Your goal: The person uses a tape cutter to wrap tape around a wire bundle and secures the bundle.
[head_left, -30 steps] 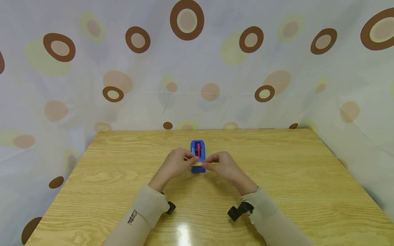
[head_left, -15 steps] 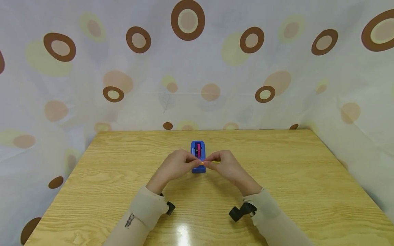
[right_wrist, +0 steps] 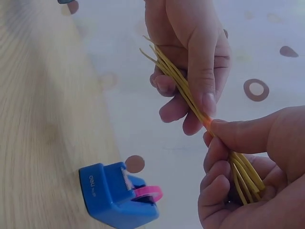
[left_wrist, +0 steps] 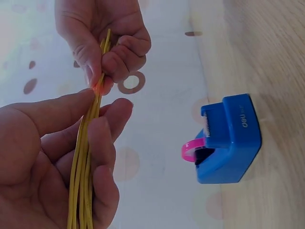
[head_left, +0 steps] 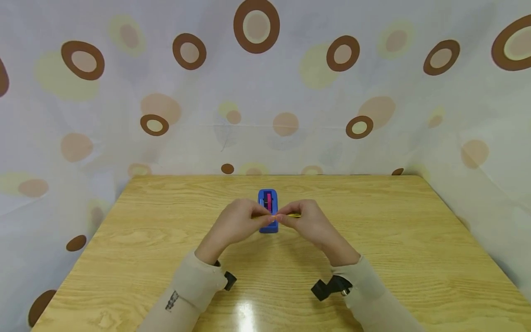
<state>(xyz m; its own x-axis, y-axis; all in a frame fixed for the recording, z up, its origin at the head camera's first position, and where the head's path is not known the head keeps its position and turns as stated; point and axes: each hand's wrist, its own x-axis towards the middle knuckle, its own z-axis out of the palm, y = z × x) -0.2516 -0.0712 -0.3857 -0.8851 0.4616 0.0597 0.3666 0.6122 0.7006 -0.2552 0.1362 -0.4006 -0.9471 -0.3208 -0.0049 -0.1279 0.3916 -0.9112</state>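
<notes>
A bundle of thin yellow strands point(left_wrist: 81, 176) is stretched between both hands, over the blue tape dispenser point(head_left: 268, 229) in the head view. My left hand point(head_left: 238, 223) pinches it near the middle with thumb and fingertips, the strands running across the palm. Right beside it, my right hand point(head_left: 309, 223) pinches the bundle too, its other fingers curled below. A small orange-pink band of tape point(right_wrist: 207, 122) shows on the strands where the thumbs meet. The loose ends fan out past each hand.
The dispenser, with a roll of pink tape point(left_wrist: 191, 150) and a toothed cutting edge, stands on the wooden table point(head_left: 394, 240) just beyond the hands. A patterned cloth point(head_left: 199, 92) hangs behind the table's far edge.
Both hands have come closer together on the bundle and shifted slightly away from the body. Less of the strands shows between the fingers. The dispenser stays where it was.
</notes>
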